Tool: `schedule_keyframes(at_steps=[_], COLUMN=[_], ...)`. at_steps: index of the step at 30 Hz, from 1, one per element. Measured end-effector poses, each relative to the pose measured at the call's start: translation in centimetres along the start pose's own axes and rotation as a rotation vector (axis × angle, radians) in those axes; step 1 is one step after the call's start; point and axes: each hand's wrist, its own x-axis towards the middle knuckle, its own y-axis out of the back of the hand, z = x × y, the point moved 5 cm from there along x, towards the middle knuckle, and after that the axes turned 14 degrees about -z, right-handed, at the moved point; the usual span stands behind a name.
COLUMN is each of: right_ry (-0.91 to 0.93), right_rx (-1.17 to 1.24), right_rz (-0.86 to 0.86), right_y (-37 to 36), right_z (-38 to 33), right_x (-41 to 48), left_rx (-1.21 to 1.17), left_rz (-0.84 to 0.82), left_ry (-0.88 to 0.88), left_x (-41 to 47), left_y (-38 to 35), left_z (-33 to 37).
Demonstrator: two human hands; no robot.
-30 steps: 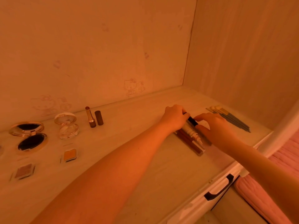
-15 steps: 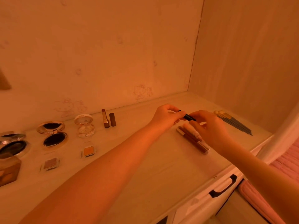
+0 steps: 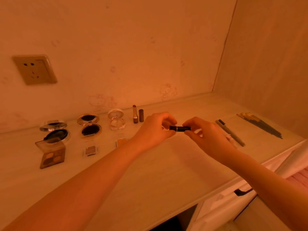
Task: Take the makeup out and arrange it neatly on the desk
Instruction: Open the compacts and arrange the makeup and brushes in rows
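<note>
Pale wood-grain desk (image 3: pixel 166 172) against papered wall (image 3: pixel 133 47); socket (image 3: pixel 35 70) at left; amber light

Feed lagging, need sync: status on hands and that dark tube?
Both pinch dark tube: left hand one end, right hand the other. Tube level, off desk. Loose pencils beside right hand, not blocking.

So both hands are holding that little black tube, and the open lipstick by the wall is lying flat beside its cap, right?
Not quite. The head view shows the lipstick standing upright beside its cap, not lying flat. The left hand and right hand do hold the black tube.
</note>
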Motion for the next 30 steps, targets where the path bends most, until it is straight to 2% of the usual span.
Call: schedule_keyframes(at_steps=[9,16,21,26,30], right_ry=[0.186,0.289,0.344,0.396,0.408], right_rx=[-0.021,-0.014,-0.009,0.005,0.036], right_rz=[-0.169,-0.265,-0.314,-0.386,-0.414], right_y=[-5.5,-9.7,-12.1,-13.6,-14.2], right_z=[-6.6,-10.5,-13.0,-14.7,-15.2], right_x=[0.0,0.1,0.1,-0.1,-0.1], left_rx=[0.263,0.405,0.611,0.588,0.554], left_rz=[-0.128,-0.134,-0.117,-0.142,-0.137], left_ry=[0.129,0.243,0.274,0.386,0.371], left_x=[-7.2,-12.2,-15.2,-17.2,-18.3], left_y=[0.8,2.5,3.0,3.3,3.8], left_z=[-3.6,-5.4,-6.0,-8.0,-8.8])
